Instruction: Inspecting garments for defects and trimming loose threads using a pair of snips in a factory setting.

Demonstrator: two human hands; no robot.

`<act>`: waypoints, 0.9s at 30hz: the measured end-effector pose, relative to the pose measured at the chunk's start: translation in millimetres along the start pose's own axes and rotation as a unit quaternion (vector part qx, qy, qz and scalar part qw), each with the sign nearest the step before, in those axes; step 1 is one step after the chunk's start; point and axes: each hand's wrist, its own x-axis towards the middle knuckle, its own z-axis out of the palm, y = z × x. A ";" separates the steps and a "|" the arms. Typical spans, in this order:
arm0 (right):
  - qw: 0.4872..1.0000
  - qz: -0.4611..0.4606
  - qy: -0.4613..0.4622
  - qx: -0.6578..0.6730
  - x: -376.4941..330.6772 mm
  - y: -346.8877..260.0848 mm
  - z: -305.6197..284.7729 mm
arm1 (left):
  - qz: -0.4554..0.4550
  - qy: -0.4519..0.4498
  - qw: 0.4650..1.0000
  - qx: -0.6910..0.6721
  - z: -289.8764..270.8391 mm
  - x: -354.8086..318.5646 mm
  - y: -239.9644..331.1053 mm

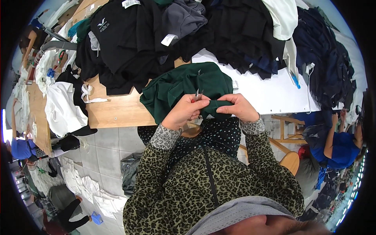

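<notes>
A dark green garment (183,83) lies crumpled at the table's near edge, one part of it drawn toward me and stretched between my hands. My left hand (182,111) is closed around small thread snips (197,96), with metal blades pointing up and a bit of red by the fingers. Its thumb and fingertips also meet the green cloth. My right hand (242,108) pinches the same cloth a short way to the right, thumb against fingers. A white label (235,85) shows at the garment's right side. What the left palm covers is hidden.
Piled black garments (125,51) fill the table's far side, with a grey one (188,19) on top. Navy clothes (325,58) lie at right, near a blue-tipped tool (295,79). White cloth (64,107) hangs over the left edge. A wooden stool (290,162) and a co-worker (340,147) are at right.
</notes>
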 end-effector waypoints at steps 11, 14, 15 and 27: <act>0.700 -0.532 0.315 -0.357 7.1 35.0 12.5 | 0.640 0.129 0.534 0.536 2.1 4.9 -29.3; 0.675 -0.557 0.325 -0.358 11.5 44.5 10.5 | 0.652 0.119 0.519 0.540 0.8 4.9 -32.7; 0.671 -0.558 0.330 -0.361 11.7 47.0 10.2 | 0.658 0.120 0.512 0.539 0.3 6.0 -34.5; 0.814 -0.354 -0.133 -0.441 -43.3 69.0 6.7 | 0.238 -0.150 0.841 0.463 6.2 -55.3 -24.1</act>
